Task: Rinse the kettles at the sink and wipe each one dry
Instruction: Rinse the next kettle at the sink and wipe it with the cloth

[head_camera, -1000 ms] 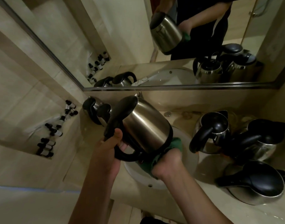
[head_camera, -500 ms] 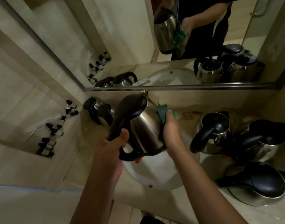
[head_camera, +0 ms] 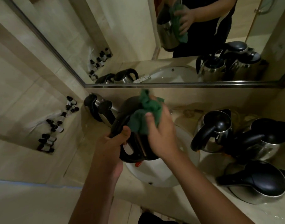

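Observation:
A steel kettle with a black lid and handle (head_camera: 132, 147) is held above the white sink (head_camera: 156, 177). My left hand (head_camera: 111, 144) grips its black handle. My right hand (head_camera: 161, 135) presses a green cloth (head_camera: 146, 112) over the kettle's top and side, hiding most of the steel body. Three more kettles stand on the counter at the right: one upright (head_camera: 214, 130), one behind it (head_camera: 266, 136), one lying near the front (head_camera: 258, 183). Two others (head_camera: 99, 109) stand at the back left.
A wall mirror (head_camera: 171, 46) above the counter reflects me, the kettle and the cloth. Several small black-capped bottles (head_camera: 57, 125) lie in a wall niche on the left. The beige counter (head_camera: 235, 212) runs along the right to its front edge.
My right hand has carried the green cloth from under the kettle's base up its side and onto its top. The kettle has tilted more upright in my left hand.

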### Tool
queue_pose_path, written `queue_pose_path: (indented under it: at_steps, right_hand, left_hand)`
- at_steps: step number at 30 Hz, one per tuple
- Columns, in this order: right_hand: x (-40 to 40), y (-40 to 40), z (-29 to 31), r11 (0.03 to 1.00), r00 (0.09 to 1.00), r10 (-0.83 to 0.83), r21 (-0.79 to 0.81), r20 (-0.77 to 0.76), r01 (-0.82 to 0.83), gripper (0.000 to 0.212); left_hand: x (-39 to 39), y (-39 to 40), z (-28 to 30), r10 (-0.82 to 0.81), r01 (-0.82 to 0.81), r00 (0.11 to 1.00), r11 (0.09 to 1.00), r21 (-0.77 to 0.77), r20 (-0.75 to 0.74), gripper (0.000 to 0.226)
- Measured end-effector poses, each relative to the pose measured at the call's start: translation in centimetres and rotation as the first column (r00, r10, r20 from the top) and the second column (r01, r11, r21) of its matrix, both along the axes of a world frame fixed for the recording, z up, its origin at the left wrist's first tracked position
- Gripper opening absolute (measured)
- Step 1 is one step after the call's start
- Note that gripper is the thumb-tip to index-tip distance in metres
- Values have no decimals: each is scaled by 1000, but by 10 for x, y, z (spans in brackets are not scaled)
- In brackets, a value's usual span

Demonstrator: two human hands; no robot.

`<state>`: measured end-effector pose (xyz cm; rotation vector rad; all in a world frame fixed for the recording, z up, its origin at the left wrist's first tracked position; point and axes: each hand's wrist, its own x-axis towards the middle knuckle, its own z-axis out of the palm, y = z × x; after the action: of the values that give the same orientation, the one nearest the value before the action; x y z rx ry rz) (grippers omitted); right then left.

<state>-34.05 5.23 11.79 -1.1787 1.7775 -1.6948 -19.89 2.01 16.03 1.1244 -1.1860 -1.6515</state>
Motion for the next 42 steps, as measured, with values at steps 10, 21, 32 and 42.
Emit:
queue_pose_path:
  at_steps: [10, 21, 32, 42]
  right_hand:
    - [0, -1, -7, 998, 998, 64, 5, 10, -64, 42]
    - [-18, 1, -17, 968, 879, 79, 175, 469, -181, 35]
    - [-47, -24, 1, 924, 859, 196, 205, 473, -323, 34]
    - [-65, -41, 23, 862, 796, 316, 194, 516, -468, 34]
  left_hand:
    - [5, -4, -5, -4, 3, 998, 1000, 17, 64, 62]
    - [16, -2, -1, -20, 20, 990, 1000, 3, 139, 62]
    - [19, -3, 5, 0, 0, 997, 1000, 2, 77, 46]
    - [24, -2, -1, -63, 63, 996, 998, -7, 56, 32]
